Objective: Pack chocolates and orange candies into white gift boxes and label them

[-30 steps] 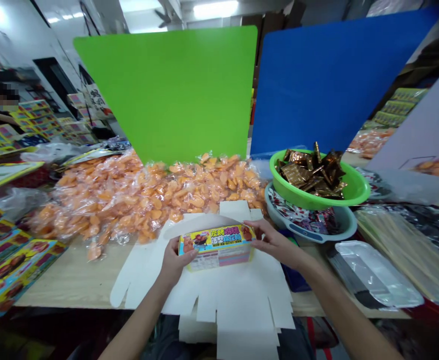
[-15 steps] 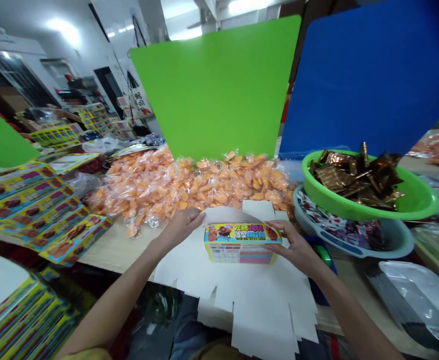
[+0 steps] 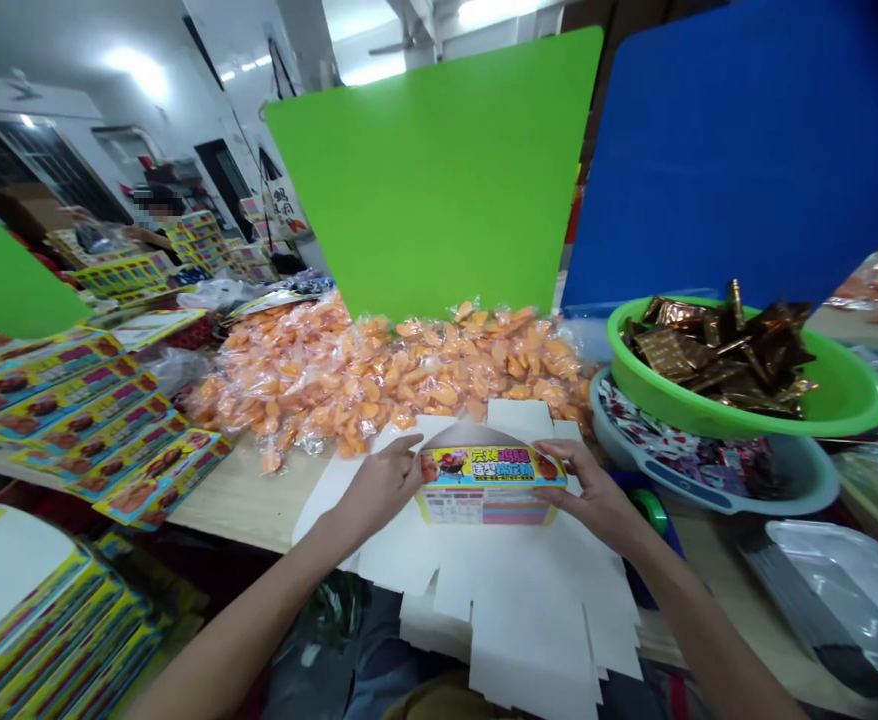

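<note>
A small printed cardboard box, yellow with a picture and bright lettering, stands in front of me on a stack of flat white cardboard blanks. Its pale lid flap rises bent behind the printed top edge. My left hand is at the box's left end, index finger stretched along the flap's side and the other fingers against the end. My right hand grips the right end, with fingers on top and the thumb on the front. The inside of the box is hidden.
Wrapped orange candies lie heaped behind the box. At right, a green basin of brown packets rests on a grey-blue basin; clear trays lie nearby. Printed boxes are stacked left. Green and blue panels stand behind.
My left hand has moved from the flap's upper left corner down to the box's left end. The flap is now bent to a peak. My right hand keeps its grip.
</note>
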Demonstrator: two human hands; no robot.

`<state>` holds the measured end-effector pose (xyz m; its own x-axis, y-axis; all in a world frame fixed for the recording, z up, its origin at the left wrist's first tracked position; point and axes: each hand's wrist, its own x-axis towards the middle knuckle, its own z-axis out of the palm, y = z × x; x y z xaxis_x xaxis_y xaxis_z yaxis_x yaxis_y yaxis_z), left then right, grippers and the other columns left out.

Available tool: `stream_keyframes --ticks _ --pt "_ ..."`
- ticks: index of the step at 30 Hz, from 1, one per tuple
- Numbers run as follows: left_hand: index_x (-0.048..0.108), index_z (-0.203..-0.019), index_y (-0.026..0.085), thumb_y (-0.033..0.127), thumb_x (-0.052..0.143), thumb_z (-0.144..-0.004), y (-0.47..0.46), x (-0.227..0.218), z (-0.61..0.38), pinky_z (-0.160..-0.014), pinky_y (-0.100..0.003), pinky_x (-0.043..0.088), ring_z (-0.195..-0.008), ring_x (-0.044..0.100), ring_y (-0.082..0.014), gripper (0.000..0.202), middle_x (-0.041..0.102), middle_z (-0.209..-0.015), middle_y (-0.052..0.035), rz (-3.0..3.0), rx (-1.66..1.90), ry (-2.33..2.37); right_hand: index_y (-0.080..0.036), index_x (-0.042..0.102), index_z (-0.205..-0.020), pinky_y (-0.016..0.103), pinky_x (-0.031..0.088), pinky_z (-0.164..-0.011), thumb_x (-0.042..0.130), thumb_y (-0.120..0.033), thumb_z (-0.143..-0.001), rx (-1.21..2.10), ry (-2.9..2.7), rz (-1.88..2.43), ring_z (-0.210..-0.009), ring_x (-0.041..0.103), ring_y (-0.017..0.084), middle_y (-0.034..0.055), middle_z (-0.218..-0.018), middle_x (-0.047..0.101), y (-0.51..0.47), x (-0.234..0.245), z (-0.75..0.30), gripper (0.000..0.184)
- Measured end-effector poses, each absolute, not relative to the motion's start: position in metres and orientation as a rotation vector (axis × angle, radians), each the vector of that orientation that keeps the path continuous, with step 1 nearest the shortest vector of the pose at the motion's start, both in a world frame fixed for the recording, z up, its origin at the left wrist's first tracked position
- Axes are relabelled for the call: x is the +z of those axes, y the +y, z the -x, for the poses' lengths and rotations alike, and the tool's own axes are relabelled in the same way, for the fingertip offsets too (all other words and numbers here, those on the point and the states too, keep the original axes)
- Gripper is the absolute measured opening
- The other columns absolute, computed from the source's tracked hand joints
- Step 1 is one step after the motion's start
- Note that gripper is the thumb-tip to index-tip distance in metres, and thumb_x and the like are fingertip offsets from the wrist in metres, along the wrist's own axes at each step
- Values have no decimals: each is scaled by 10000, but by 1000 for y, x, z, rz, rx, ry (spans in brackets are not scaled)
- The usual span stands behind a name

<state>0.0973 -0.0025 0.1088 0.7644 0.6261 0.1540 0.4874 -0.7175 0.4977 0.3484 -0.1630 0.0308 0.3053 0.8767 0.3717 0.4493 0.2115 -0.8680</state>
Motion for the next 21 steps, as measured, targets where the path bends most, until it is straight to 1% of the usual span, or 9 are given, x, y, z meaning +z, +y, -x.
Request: stream_keyframes --ticks 3,5,6,8,9,11,14,17,21 --pt "637 -650 184 314 403 -891 -12 88 -92 -958 -330 439 -1211 500 -224 360 652 -1123 -92 -2438 602 828 -287 483 -1153 434 376 -1027 631 -343 -806 448 -1280 1361 -1241 445 231 72 -1324 461 -163 24 -344 381" --pt "631 -732 180 293 424 -884 -19 73 -94 -1002 -353 404 -1311 383 -231 281 606 -1193 -104 -2306 817 839 -294 478 -1156 450 356 -1045 625 -312 -815 461 -1240 1315 -1288 394 235 75 -1403 385 -163 19 -341 372" --pt "618 -793 179 282 438 -878 -22 66 -97 -1000 -364 404 -1314 376 -233 224 553 -1266 -105 -2188 947 849 -294 474 -1160 458 353 -1048 621 -303 -820 477 -1221 1293 -1304 376 238 77 -1433 348 -163 18 -339 370" --pt "566 -950 193 255 466 -859 -28 57 -107 -959 -372 435 -1264 438 -229 149 394 -1413 -99 -1891 1159 825 -287 471 -1160 472 344 -1055 617 -294 -822 507 -1183 1254 -1317 358 244 86 -1469 293 -163 17 -334 368" --pt "534 -1032 210 238 475 -848 -30 54 -112 -929 -365 453 -1223 478 -219 195 356 -1436 -93 -1761 1209 790 -283 467 -1157 477 343 -1057 618 -292 -820 516 -1161 1236 -1318 358 246 90 -1479 275 -162 17 -331 369" --pt "507 -1128 230 217 477 -834 -33 53 -122 -878 -347 473 -1129 543 -204 295 432 -1374 -88 -1616 1182 729 -274 456 -1144 484 353 -1051 623 -296 -814 518 -1102 1205 -1318 361 247 99 -1488 260 -160 20 -322 371" --pt "600 -1039 197 244 508 -827 -32 52 -131 -825 -328 483 -999 585 -202 236 605 -1131 -76 -1558 1092 771 -254 459 -1053 491 393 -1013 604 -312 -821 427 -908 1187 -1275 421 248 122 -1441 343 -150 24 -305 280" --pt "644 -890 193 232 571 -792 -29 48 -134 -835 -325 478 -981 583 -196 128 629 -1017 -47 -1471 1174 767 -229 476 -936 494 440 -947 589 -301 -819 295 -670 1184 -1149 538 250 135 -1311 489 -137 27 -291 178" --pt "641 -742 198 110 574 -730 -25 41 -137 -875 -334 460 -986 575 -183 111 623 -905 -17 -1402 1283 657 -213 493 -847 478 463 -894 588 -249 -769 297 -550 1141 -1081 573 259 126 -1171 584 -127 25 -289 127"
